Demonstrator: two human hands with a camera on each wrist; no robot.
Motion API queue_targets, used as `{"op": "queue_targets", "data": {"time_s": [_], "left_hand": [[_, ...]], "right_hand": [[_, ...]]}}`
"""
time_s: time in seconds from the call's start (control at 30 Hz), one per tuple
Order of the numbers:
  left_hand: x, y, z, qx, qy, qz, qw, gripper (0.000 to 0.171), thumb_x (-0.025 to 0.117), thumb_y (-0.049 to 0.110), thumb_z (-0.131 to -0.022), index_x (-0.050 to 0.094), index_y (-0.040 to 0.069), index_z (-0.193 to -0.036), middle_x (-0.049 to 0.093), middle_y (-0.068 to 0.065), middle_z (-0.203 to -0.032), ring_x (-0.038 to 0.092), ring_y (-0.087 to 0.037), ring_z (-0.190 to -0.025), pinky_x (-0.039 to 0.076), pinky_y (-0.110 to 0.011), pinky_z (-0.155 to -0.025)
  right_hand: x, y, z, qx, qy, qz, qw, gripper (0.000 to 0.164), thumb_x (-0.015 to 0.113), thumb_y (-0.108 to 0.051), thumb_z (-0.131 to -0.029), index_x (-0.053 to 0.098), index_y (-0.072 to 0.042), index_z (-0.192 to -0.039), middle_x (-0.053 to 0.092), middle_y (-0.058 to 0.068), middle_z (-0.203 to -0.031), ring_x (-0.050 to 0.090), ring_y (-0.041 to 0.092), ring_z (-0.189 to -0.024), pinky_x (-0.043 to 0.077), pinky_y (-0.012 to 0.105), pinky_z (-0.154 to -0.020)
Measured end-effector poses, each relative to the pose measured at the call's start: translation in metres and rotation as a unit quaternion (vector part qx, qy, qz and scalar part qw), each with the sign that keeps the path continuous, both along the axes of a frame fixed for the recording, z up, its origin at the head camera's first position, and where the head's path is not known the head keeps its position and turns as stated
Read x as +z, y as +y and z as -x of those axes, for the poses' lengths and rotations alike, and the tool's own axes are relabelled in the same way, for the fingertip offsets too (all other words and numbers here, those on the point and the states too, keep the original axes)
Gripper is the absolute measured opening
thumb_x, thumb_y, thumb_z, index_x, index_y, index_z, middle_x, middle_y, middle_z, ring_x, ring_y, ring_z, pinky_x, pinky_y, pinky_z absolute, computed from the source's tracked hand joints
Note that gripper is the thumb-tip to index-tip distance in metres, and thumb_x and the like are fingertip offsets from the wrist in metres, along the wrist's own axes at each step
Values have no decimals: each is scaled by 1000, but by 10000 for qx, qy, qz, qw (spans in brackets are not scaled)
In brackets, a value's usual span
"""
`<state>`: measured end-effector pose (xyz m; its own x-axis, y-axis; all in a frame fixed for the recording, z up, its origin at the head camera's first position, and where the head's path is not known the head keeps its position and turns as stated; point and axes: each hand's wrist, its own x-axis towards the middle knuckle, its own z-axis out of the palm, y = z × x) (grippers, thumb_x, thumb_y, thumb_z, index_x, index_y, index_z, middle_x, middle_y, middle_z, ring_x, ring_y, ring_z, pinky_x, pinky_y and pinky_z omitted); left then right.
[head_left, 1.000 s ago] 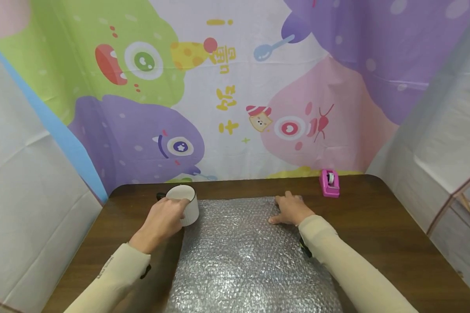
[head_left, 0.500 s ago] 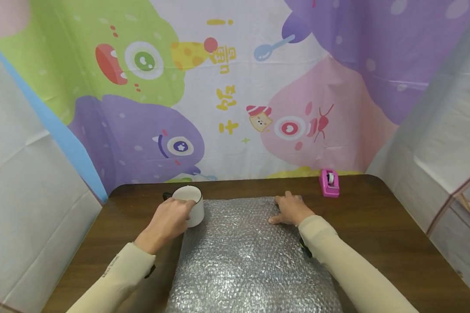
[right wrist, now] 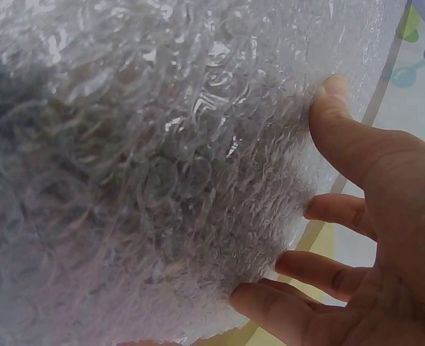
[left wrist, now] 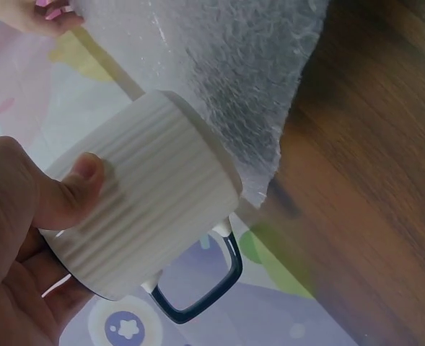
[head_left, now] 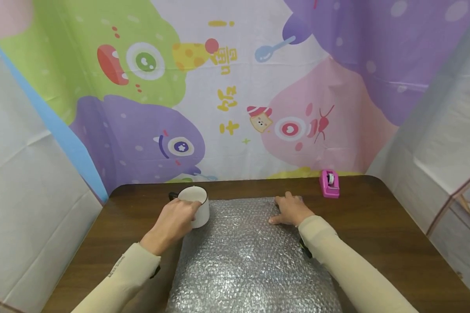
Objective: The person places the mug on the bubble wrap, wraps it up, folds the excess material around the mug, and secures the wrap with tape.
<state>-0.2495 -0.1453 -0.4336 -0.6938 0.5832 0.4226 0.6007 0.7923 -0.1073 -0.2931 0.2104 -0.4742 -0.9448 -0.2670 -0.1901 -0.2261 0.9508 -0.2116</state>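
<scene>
Mug, white ribbed ceramic (left wrist: 147,194), with dark loop handle (left wrist: 234,263) pointing left: at the far left corner of a sheet of clear, shiny bubble wrap (head_left: 250,252); whether its base touches the sheet cannot be told. Left hand (head_left: 176,219): pinches the mug at its rim, thumb outside, fingers inside. Right hand (head_left: 291,209): thumb and fingers spread, fingertips resting on the sheet's far right corner. Dark brown wood-grain table (head_left: 376,234): beneath the sheet. Bright pink plastic tape dispenser (head_left: 330,191): at the table's far edge, right of the right hand.
</scene>
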Motion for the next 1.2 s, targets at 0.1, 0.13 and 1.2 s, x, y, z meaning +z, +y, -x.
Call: {"op": "queue_targets", "data": {"time_s": [0.1,0.13,1.2], "left_hand": [[1,2,-1,-14,2,40,10000,32,87,-3,-66,67,8,-89,72,-5,-74,71,-27,-72,56,-45,-78],[2,3,-1,-26,14,38,10000,33,88,-3,-66,67,8,-89,73,-5,-74,72,-28,-73,56,-45,-78],[4,30,-21,-376,159,228,9989,35,91,1,-66,67,10,-90,72,1,-75,71,-23,-74,56,-39,-76]], "right_hand": [[0,0,1,16,17,-61,10000,78,79,-47,-87,55,1,-143,52,32,-134,52,56,-125,40,67,-109],[0,0,1,5,13,-69,10000,78,79,-48,-87,55,0,-143,52,32,-135,52,56,-126,40,67,-109],[2,-3,-1,-128,-71,-78,9999,78,79,-47,-87,54,-1,-145,50,34,-138,48,60,-128,41,67,-109]]}}
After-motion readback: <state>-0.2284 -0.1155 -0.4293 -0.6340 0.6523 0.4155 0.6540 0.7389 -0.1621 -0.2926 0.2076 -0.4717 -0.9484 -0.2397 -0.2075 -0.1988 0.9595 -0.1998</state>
